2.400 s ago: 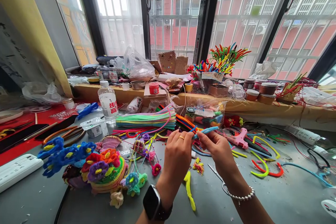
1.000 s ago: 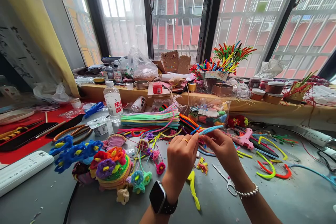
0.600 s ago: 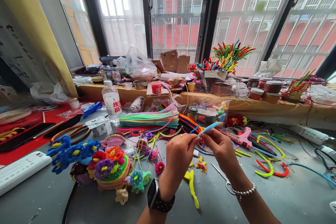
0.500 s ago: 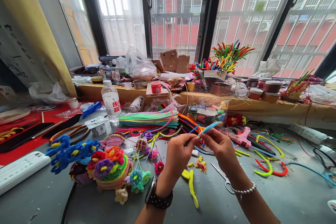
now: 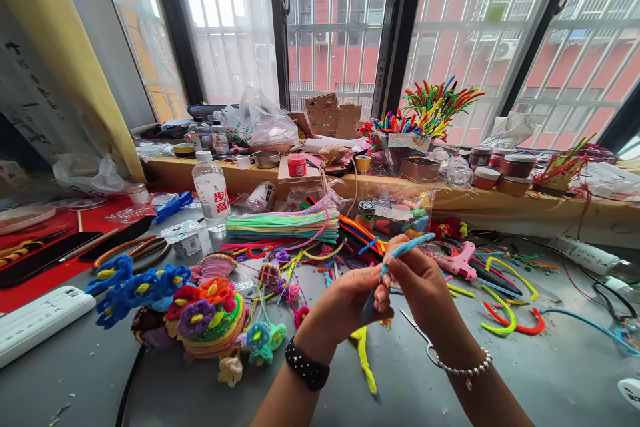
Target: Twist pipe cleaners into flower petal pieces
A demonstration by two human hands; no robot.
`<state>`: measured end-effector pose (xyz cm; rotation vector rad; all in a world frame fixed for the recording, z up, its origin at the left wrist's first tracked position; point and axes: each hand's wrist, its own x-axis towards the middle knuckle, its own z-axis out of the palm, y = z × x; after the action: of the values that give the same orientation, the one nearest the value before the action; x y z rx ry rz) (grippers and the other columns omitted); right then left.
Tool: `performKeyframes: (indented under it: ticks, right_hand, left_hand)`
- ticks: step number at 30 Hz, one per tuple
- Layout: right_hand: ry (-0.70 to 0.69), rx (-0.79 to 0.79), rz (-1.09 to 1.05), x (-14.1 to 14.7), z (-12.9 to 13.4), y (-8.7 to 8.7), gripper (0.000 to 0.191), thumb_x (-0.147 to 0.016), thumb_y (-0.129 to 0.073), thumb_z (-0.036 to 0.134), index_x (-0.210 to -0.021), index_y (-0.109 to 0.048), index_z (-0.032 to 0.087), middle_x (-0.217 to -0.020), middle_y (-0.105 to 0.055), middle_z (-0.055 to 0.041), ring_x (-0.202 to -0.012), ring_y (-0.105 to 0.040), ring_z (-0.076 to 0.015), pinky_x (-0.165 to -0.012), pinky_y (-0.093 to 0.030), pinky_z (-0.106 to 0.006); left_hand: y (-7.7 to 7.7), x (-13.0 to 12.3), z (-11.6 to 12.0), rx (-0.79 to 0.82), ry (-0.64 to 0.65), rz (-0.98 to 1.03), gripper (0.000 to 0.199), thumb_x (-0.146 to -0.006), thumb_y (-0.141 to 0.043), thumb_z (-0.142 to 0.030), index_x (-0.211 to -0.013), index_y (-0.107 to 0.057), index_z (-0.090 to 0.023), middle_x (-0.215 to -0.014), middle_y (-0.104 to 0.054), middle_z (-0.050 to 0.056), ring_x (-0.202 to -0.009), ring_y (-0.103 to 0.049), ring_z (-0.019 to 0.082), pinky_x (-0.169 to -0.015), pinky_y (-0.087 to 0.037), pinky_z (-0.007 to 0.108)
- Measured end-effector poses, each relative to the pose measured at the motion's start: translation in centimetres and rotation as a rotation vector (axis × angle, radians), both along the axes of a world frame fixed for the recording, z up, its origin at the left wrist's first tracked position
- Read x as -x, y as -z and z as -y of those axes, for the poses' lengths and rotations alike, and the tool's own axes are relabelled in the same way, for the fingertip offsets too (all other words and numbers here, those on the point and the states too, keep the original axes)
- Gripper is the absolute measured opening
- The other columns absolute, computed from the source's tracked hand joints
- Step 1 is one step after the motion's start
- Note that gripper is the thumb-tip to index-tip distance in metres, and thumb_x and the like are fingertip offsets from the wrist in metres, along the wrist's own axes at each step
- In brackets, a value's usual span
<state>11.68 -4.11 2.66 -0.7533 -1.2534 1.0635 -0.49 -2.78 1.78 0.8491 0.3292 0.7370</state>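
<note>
A light blue pipe cleaner (image 5: pixel 413 244) is pinched between my two hands above the middle of the grey table. My left hand (image 5: pixel 345 303), with a black dotted strap at its wrist, grips its lower part with thumb and fingers. My right hand (image 5: pixel 417 283), wearing a beaded bracelet, pinches it higher up, and one end sticks out to the upper right. Below my hands lies a yellow pipe cleaner piece (image 5: pixel 366 363), partly covered by my left hand. Scissors (image 5: pixel 423 337) rest beside my right wrist, their handles partly hidden.
Pipe cleaner flowers (image 5: pixel 200 313) stand at the left, near a white power strip (image 5: pixel 45 325). A bundle of pastel pipe cleaners (image 5: pixel 285 225) lies behind my hands. At the right are a pink glue gun (image 5: pixel 463 261) and bent pipe cleaners (image 5: pixel 515 323). A bottle (image 5: pixel 211 193) stands further back.
My left hand has turned, its fingers now curled under the blue pipe cleaner. My right hand has shifted slightly, and the free end reaches further right.
</note>
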Motion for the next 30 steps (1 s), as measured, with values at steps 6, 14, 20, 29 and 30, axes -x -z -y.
performKeyframes:
  ticks: [6, 14, 20, 29, 30]
  right_hand:
    - [0.274, -0.008, 0.14, -0.4, -0.8, 0.4, 0.021, -0.066, -0.06, 0.037, -0.063, -0.055, 0.017, -0.065, -0.047, 0.0007, -0.058, -0.046, -0.0113, -0.051, -0.039, -0.023]
    - [0.354, -0.031, 0.244, 0.1, -0.6, 0.8, 0.021, -0.071, -0.056, 0.036, -0.063, -0.053, 0.017, -0.064, -0.046, 0.0012, -0.055, -0.043, -0.0108, -0.05, -0.037, -0.023]
    - [0.173, -0.039, 0.095, -0.2, -0.5, 0.5, 0.013, -0.071, -0.058, 0.03, -0.067, -0.054, 0.018, -0.067, -0.045, 0.002, -0.059, -0.044, -0.0102, -0.055, -0.037, -0.022]
    - [-0.084, 0.073, -0.135, 0.3, 0.4, 0.1, 0.016, -0.07, -0.059, 0.032, -0.065, -0.054, 0.017, -0.059, -0.047, 0.0032, -0.05, -0.044, -0.0083, -0.049, -0.037, -0.022]
    - [-0.052, 0.093, -0.125, 0.2, 0.3, 0.1, 0.016, -0.069, -0.059, 0.032, -0.066, -0.055, 0.017, -0.058, -0.048, 0.003, -0.051, -0.045, -0.0085, -0.049, -0.038, -0.022]
  left_hand:
    - [-0.5, 0.0, 0.0, -0.907, -0.786, -0.677, 0.023, -0.068, -0.058, -0.028, -0.088, -0.059, -0.017, -0.083, -0.061, 0.005, -0.078, -0.054, 0.016, -0.072, -0.041, 0.03]
    - [0.8, -0.9, 0.3, -1.318, -1.203, -0.911, 0.014, -0.076, -0.049, -0.02, -0.077, -0.062, -0.016, -0.071, -0.064, 0.004, -0.066, -0.056, 0.016, -0.066, -0.042, 0.029]
    - [-0.7, -0.1, 0.1, -0.428, -0.527, -0.43, 0.018, -0.069, -0.056, -0.031, -0.066, -0.061, -0.013, -0.057, -0.059, 0.001, -0.054, -0.052, 0.01, -0.053, -0.04, 0.021]
    - [-0.2, -0.3, 0.4, 0.01, -0.046, -0.016, 0.022, -0.064, -0.061, -0.034, -0.061, -0.059, -0.012, -0.048, -0.048, -0.002, -0.043, -0.044, 0.005, -0.051, -0.039, 0.021]
    - [-0.4, -0.2, 0.3, -0.075, -0.118, -0.096, 0.026, -0.067, -0.058, -0.038, -0.063, -0.06, -0.012, -0.052, -0.052, 0.0, -0.047, -0.048, 0.007, -0.054, -0.041, 0.022]
